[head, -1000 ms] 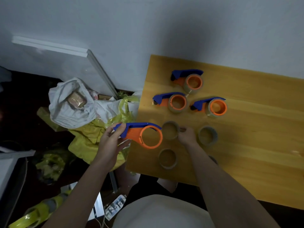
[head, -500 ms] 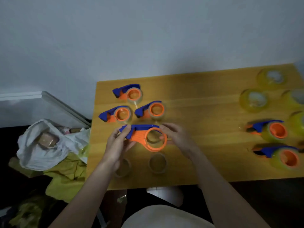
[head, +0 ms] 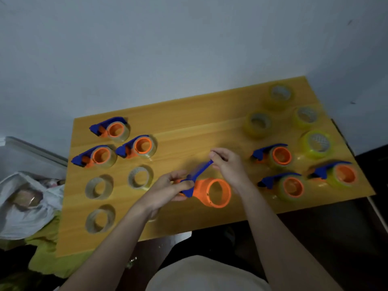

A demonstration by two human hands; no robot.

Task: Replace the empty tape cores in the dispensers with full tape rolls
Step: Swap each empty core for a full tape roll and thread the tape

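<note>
Lying off the left edge of the desk, a white cloth bundle rests on yellow-green material. On the desk's left part sit three dispensers with thin cores, blue and orange, grouped close together; just nearer the person lie three loose empty cores, pale rings standing on their flat sides, one beside the other two.

Near the middle, the left hand curls its fingers around the handle end of an orange-and-blue held dispenser, whose round orange hub carries no roll. The dispenser's blue arm is swung up and away from the hub, and the right hand pinches the tip of that arm between thumb and fingers. Both hands hold the dispenser just above the desk surface; whether it touches the wood I cannot tell.

To the right sit three loaded dispensers, each with a yellow-green roll around its orange hub. Behind and beside them, toward the far right corner, stand four full tape rolls, yellowish and somewhat blurred.
</note>
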